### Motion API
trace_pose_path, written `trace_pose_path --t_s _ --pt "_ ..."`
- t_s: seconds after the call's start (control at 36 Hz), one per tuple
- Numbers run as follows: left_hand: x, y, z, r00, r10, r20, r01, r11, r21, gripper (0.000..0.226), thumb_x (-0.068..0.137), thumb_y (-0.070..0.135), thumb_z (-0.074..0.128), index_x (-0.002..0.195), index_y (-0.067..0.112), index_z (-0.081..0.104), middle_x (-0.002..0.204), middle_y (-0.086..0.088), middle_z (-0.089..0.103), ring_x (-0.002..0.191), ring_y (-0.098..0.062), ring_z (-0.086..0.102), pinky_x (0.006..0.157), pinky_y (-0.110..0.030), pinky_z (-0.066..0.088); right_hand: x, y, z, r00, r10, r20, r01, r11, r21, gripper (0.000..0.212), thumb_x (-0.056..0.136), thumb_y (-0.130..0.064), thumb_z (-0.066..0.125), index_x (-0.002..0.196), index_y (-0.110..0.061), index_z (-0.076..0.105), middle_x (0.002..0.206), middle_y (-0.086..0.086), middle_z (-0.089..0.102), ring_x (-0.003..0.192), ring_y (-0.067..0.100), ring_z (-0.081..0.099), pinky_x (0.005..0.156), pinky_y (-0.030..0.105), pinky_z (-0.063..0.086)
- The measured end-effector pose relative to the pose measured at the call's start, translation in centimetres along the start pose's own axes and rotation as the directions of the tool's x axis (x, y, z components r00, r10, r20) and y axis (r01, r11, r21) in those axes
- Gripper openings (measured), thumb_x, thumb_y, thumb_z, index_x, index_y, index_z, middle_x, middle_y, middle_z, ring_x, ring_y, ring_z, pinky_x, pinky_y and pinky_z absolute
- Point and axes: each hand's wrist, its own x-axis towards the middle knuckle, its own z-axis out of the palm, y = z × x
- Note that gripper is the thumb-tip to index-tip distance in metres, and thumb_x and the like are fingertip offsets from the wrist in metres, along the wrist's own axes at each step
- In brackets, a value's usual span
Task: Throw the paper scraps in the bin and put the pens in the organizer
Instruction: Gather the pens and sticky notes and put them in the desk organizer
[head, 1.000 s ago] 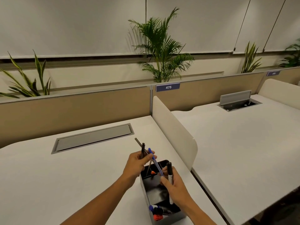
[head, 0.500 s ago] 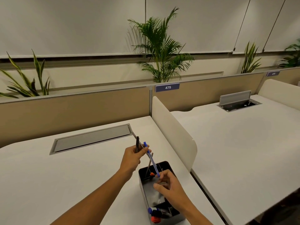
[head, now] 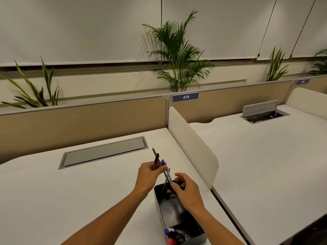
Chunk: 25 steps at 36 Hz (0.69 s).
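My left hand (head: 149, 175) grips a bunch of pens above the far end of the dark metal organizer (head: 160, 206): two dark pens (head: 155, 160) stick up, and a blue pen (head: 166, 172) slants down to the right. My right hand (head: 185, 190) hovers over the organizer, thumb and fingers pinching the blue pen's lower end. Inside the organizer, an orange-tipped pen (head: 169, 191) leans at the far end and capped markers (head: 172, 236) lie at the near end. No paper scraps or bin are in view.
The organizer stands near the right edge of the white desk (head: 70, 191), beside a cream divider panel (head: 192, 147). A closed grey cable flap (head: 104, 152) lies further back. A second desk (head: 274, 156) is to the right, plants behind the partition.
My right hand let a black marker go into the organizer, then rose and took hold of the blue pen's lower end. My left hand stayed above the organizer with its pens.
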Motion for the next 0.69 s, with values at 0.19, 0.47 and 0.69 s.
trace_pose_path --t_s 0.19,0.47,0.69 --pt "0.4 -0.2 0.2 1.000 0.013 0.013 -0.014 0.997 0.077 0.006 0.082 0.024 0.077 0.086 0.029 0.076 0.083 0.014 0.076 0.079 0.001 0.070 0.071 -0.011 0.043 1.9 -0.9 1.3 0.998 -0.002 0.069 0.008 0.996 -0.089 0.019 0.093 -0.025 0.069 0.111 -0.021 0.068 0.101 -0.007 0.068 0.080 0.007 0.069 0.064 0.006 0.052" --pt "0.8 -1.8 -1.0 1.000 -0.018 -0.025 0.022 0.987 0.162 0.005 0.088 0.023 0.071 0.090 0.021 0.075 0.097 0.015 0.071 0.091 -0.001 0.065 0.078 -0.016 0.044 2.9 0.3 1.3 0.996 0.088 0.023 -0.083 0.982 -0.171 0.019 0.096 -0.019 0.064 0.115 -0.018 0.061 0.099 -0.007 0.063 0.073 -0.005 0.058 0.053 0.001 0.040" --pt "0.8 -2.3 -1.3 0.999 -0.024 -0.028 0.028 0.986 0.166 0.005 0.089 0.023 0.070 0.087 0.023 0.074 0.080 0.017 0.074 0.079 0.010 0.067 0.071 -0.011 0.043 3.1 0.9 1.2 0.994 0.084 0.066 -0.065 0.967 -0.248 0.021 0.098 -0.019 0.060 0.119 -0.019 0.065 0.112 -0.002 0.064 0.089 0.007 0.061 0.067 0.001 0.040"
